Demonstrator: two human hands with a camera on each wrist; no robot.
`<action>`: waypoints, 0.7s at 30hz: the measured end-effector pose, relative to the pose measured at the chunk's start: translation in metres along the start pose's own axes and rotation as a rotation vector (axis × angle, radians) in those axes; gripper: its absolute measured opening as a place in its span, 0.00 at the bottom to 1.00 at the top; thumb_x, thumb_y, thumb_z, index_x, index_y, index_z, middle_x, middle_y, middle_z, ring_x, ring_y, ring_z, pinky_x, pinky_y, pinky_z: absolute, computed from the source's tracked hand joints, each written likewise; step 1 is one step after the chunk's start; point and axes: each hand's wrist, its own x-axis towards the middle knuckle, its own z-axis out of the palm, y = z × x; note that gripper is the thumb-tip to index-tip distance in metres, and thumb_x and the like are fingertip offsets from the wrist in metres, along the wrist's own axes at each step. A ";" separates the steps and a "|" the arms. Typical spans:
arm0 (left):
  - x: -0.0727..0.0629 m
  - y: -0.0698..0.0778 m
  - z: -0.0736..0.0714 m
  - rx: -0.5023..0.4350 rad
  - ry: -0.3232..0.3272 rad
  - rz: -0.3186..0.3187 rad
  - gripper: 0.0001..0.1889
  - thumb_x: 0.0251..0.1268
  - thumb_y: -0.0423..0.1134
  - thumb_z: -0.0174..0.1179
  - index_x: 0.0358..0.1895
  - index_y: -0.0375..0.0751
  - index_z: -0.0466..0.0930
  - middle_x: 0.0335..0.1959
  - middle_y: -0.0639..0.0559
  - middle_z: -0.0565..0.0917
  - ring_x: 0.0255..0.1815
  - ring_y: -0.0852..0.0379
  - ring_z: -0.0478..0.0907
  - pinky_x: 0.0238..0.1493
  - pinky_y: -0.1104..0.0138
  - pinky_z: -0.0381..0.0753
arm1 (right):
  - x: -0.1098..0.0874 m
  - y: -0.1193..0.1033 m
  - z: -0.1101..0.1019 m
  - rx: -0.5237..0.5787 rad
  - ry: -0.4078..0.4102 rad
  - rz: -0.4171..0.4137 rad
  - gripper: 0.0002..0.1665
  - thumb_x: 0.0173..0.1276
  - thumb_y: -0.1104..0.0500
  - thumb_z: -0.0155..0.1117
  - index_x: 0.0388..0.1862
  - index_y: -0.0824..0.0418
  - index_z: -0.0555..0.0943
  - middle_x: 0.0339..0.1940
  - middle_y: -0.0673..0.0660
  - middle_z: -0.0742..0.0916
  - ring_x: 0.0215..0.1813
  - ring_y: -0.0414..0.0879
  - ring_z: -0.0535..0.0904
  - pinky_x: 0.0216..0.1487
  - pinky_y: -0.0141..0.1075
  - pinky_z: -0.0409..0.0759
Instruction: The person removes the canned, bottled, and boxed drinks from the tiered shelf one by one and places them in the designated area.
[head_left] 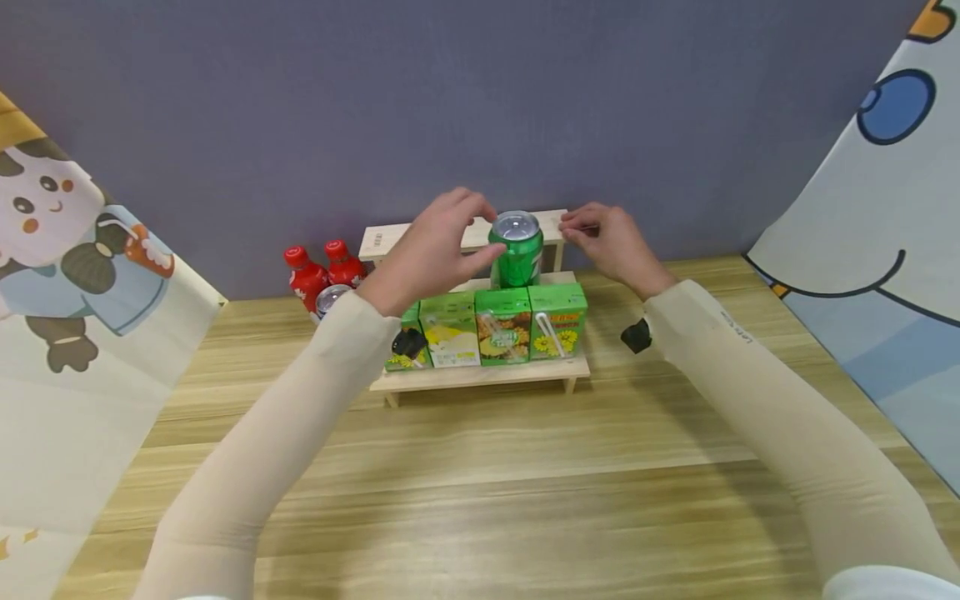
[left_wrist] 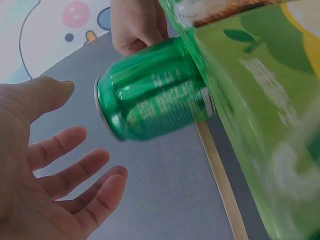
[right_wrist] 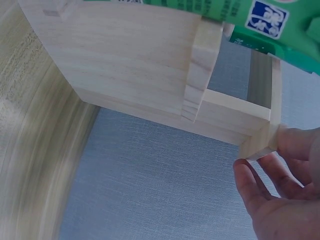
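A green can (head_left: 519, 254) with a silver top stands on a stepped wooden rack (head_left: 480, 381), behind a row of drink boxes. My left hand (head_left: 448, 242) is beside the can, its thumb and fingers spread. In the left wrist view a gap shows between the left hand (left_wrist: 60, 165) and the green can (left_wrist: 150, 92). At the right end of the rack's top board, my right hand (head_left: 609, 244) pinches the corner. The right wrist view shows the right hand (right_wrist: 285, 185) with thumb and fingertips on either side of that wooden end (right_wrist: 260, 142).
Several green and yellow drink boxes (head_left: 504, 333) fill the front step. Two red bottles (head_left: 306, 275) and another can (head_left: 330, 297) stand left of the rack, partly behind my left arm. A grey wall (head_left: 480, 100) rises close behind, with printed panels (head_left: 82, 250) at both sides.
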 end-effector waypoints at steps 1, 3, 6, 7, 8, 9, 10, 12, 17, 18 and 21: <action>0.002 0.001 0.001 0.010 -0.009 -0.001 0.17 0.64 0.48 0.60 0.50 0.42 0.74 0.49 0.51 0.74 0.51 0.52 0.69 0.53 0.61 0.68 | 0.000 0.000 0.000 0.000 -0.001 0.000 0.13 0.69 0.61 0.59 0.45 0.69 0.83 0.52 0.59 0.81 0.50 0.52 0.78 0.51 0.43 0.76; 0.007 0.003 0.004 0.030 -0.025 -0.002 0.17 0.64 0.48 0.59 0.50 0.42 0.74 0.50 0.51 0.74 0.53 0.52 0.69 0.54 0.61 0.68 | 0.000 0.000 0.000 -0.003 -0.003 0.000 0.13 0.69 0.61 0.59 0.45 0.68 0.83 0.52 0.59 0.81 0.51 0.52 0.77 0.51 0.43 0.76; 0.012 0.005 0.007 0.052 -0.035 0.002 0.17 0.64 0.49 0.60 0.50 0.43 0.75 0.49 0.51 0.74 0.52 0.52 0.69 0.54 0.61 0.68 | 0.000 -0.001 0.000 0.000 -0.003 0.003 0.13 0.69 0.61 0.59 0.45 0.68 0.83 0.52 0.59 0.81 0.51 0.52 0.77 0.51 0.43 0.76; 0.014 0.006 0.009 0.062 -0.037 0.001 0.17 0.64 0.49 0.60 0.50 0.43 0.75 0.49 0.51 0.74 0.52 0.53 0.69 0.53 0.61 0.68 | 0.000 -0.001 0.000 0.000 -0.001 0.002 0.12 0.69 0.61 0.59 0.45 0.68 0.83 0.52 0.59 0.81 0.51 0.52 0.77 0.51 0.43 0.76; 0.015 0.006 0.010 0.064 -0.041 0.001 0.17 0.64 0.49 0.60 0.49 0.43 0.75 0.49 0.51 0.74 0.51 0.53 0.69 0.52 0.61 0.68 | 0.000 -0.001 0.000 -0.001 -0.001 0.001 0.12 0.69 0.61 0.59 0.45 0.68 0.83 0.52 0.59 0.81 0.51 0.52 0.77 0.51 0.43 0.76; 0.017 0.007 0.010 0.067 -0.046 0.000 0.17 0.63 0.49 0.60 0.49 0.43 0.75 0.48 0.51 0.74 0.49 0.53 0.69 0.51 0.61 0.68 | 0.000 -0.002 0.000 0.001 0.000 0.000 0.12 0.69 0.61 0.59 0.45 0.69 0.83 0.52 0.59 0.81 0.51 0.52 0.77 0.51 0.43 0.76; 0.018 0.008 0.011 0.067 -0.051 -0.003 0.17 0.63 0.49 0.60 0.49 0.43 0.75 0.48 0.51 0.74 0.48 0.53 0.68 0.50 0.62 0.68 | 0.000 -0.002 0.000 0.002 0.001 0.000 0.12 0.69 0.62 0.59 0.45 0.69 0.83 0.52 0.59 0.81 0.51 0.52 0.77 0.52 0.43 0.76; 0.020 0.008 0.013 0.073 -0.063 -0.010 0.17 0.63 0.50 0.60 0.48 0.43 0.75 0.47 0.51 0.74 0.46 0.53 0.68 0.47 0.62 0.68 | 0.000 -0.003 0.000 0.001 0.001 0.001 0.12 0.69 0.62 0.59 0.45 0.69 0.83 0.52 0.59 0.81 0.52 0.52 0.77 0.52 0.43 0.76; 0.023 0.010 0.015 0.072 -0.094 -0.044 0.16 0.63 0.51 0.60 0.46 0.46 0.74 0.46 0.53 0.72 0.45 0.54 0.66 0.45 0.62 0.67 | 0.000 -0.004 0.000 0.000 -0.004 0.006 0.13 0.69 0.61 0.59 0.45 0.68 0.83 0.52 0.59 0.81 0.52 0.52 0.77 0.51 0.43 0.76; 0.023 0.009 0.016 0.073 -0.100 -0.053 0.16 0.63 0.52 0.60 0.46 0.47 0.73 0.46 0.53 0.72 0.45 0.55 0.66 0.45 0.63 0.67 | 0.000 -0.004 0.000 0.003 -0.005 0.006 0.12 0.69 0.61 0.59 0.45 0.68 0.83 0.52 0.59 0.81 0.52 0.52 0.77 0.51 0.42 0.76; 0.024 0.009 0.017 0.055 -0.110 -0.071 0.17 0.62 0.52 0.60 0.46 0.47 0.71 0.44 0.53 0.71 0.43 0.55 0.66 0.43 0.63 0.68 | 0.000 -0.005 0.001 0.006 -0.005 0.005 0.12 0.69 0.61 0.59 0.45 0.68 0.83 0.52 0.59 0.81 0.51 0.51 0.77 0.51 0.42 0.76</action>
